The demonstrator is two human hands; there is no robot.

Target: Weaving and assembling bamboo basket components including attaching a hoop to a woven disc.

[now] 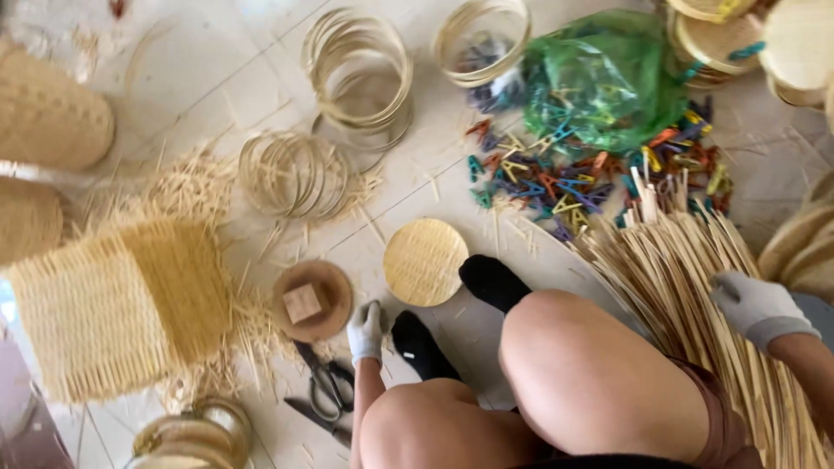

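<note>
Strips (695,287) fan lower right under the closed right hand (757,306); left hand (366,331) fisted on the floor by the scissors (326,382).

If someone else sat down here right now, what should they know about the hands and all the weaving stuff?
Left hand, gloved, rests on the floor beside the round wooden disc with a block on it; whether it grips anything cannot be told. Scissors lie just below.
Right hand, gloved, lies on the bundle of bamboo strips.
A round woven disc sits ahead of the feet. A woven mat lies left, bamboo rings above it, coloured clips by a green bag.
Done: mat and disc woven. Left: strips lie loose.
</note>
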